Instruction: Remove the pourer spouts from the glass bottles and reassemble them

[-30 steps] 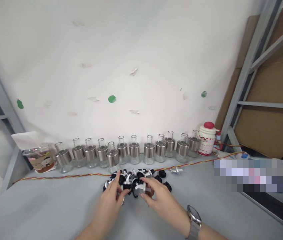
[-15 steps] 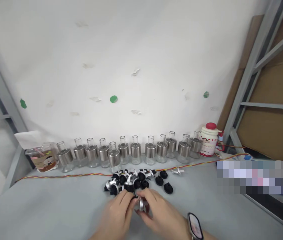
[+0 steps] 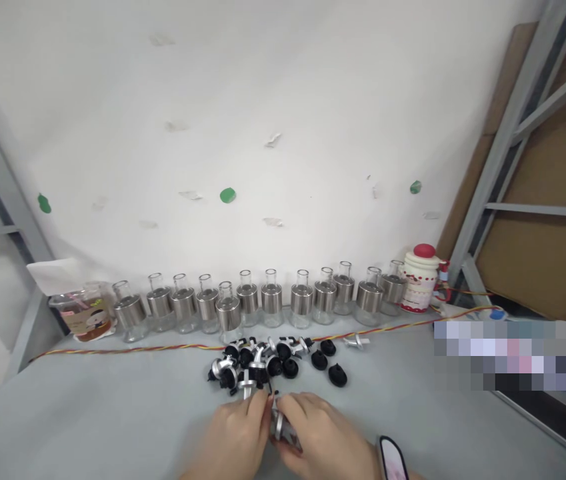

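Close to the table's front, my left hand and my right hand meet with fingers pinched together. Between them is a silver pourer spout with a round collar. My right fingers wrap its body, while my left fingertips pinch at its upper end, where a thin dark piece sticks up. The fingers partly cover how these join. Just beyond my hands lies a pile of silver-and-black pourer spouts. Several black ribbed stoppers lie to its right, and a lone silver spout top farther back.
A row of glass bottles with steel bands stands along the wall. A twisted red-yellow wire runs in front of them. At left is a plastic cup; at right, a white jar with a red lid and a blurred-out object.
Both hands have drawn slightly nearer to me with the spout, which has tilted. More of the pile's front spouts show now.
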`<act>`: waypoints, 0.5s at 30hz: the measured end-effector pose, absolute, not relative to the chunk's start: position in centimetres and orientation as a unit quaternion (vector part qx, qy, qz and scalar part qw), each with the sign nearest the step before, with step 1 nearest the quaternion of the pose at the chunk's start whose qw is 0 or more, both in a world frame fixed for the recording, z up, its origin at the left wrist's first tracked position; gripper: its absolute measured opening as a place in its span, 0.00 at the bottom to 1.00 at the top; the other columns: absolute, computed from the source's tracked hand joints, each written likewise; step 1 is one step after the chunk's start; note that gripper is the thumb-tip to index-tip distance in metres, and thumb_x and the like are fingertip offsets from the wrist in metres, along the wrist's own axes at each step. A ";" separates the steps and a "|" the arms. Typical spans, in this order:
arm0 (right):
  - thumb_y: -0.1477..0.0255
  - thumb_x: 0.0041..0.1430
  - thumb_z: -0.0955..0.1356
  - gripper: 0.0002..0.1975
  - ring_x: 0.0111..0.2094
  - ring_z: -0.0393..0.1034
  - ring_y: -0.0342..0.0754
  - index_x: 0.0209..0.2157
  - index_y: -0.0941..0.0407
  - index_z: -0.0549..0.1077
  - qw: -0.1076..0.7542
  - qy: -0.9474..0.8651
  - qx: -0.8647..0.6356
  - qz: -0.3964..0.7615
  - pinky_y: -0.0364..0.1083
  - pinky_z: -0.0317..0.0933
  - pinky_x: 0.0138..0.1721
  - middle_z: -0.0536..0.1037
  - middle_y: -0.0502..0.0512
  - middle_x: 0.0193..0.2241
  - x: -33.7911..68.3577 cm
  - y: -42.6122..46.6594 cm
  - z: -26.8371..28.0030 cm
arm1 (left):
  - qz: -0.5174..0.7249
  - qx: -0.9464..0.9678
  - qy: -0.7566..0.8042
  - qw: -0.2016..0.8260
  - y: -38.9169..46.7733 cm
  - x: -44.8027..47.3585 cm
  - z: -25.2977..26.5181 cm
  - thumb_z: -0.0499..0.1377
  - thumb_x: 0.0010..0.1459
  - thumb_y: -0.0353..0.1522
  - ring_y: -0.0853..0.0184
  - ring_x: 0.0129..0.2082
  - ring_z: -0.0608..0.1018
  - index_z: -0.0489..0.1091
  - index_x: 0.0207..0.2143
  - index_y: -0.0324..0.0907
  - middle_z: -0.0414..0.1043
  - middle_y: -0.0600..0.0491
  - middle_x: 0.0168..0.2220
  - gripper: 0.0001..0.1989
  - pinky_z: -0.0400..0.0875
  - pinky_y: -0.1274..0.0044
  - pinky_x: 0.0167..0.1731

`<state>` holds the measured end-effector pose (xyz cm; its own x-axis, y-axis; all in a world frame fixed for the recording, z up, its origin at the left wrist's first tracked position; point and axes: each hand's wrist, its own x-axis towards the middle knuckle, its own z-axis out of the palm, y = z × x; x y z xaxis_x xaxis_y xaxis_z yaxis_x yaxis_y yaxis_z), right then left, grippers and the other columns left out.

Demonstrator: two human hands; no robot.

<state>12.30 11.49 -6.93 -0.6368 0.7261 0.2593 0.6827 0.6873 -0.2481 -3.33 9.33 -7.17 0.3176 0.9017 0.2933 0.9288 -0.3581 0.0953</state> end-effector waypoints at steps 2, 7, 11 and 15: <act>0.78 0.45 0.67 0.09 0.30 0.69 0.50 0.31 0.57 0.67 0.177 -0.912 -0.370 0.018 0.44 0.61 0.31 0.74 0.53 0.28 12.2 11.3 -7.1 | -0.139 -0.809 -0.567 0.066 9.2 -3.0 -7.3 0.44 0.57 0.28 0.60 0.22 0.78 0.68 0.34 0.42 0.76 0.49 0.23 0.13 0.64 0.77 0.18; 0.79 0.45 0.67 0.08 0.27 0.68 0.49 0.30 0.57 0.67 0.187 -0.926 -0.317 -0.089 0.44 0.59 0.28 0.74 0.53 0.26 11.9 11.0 -7.6 | -0.190 -0.704 -0.680 -0.075 10.1 -3.9 -7.3 0.40 0.60 0.30 0.65 0.19 0.76 0.66 0.32 0.41 0.74 0.51 0.18 0.15 0.63 0.80 0.18; 0.79 0.48 0.65 0.06 0.28 0.68 0.49 0.30 0.57 0.67 0.189 -0.905 -0.378 -0.050 0.44 0.59 0.28 0.73 0.53 0.27 12.6 12.2 -7.1 | -0.235 -0.666 -0.701 -0.099 11.3 -5.6 -7.0 0.39 0.61 0.33 0.65 0.22 0.76 0.65 0.36 0.42 0.74 0.52 0.21 0.17 0.65 0.79 0.24; 0.80 0.54 0.61 0.08 0.30 0.68 0.52 0.36 0.60 0.68 0.201 -0.818 -0.530 -0.096 0.47 0.58 0.32 0.73 0.60 0.30 15.1 15.7 -6.2 | -0.270 -0.697 -0.659 -0.078 11.7 -5.7 -7.6 0.46 0.58 0.36 0.63 0.34 0.75 0.67 0.38 0.46 0.73 0.52 0.37 0.12 0.65 0.75 0.34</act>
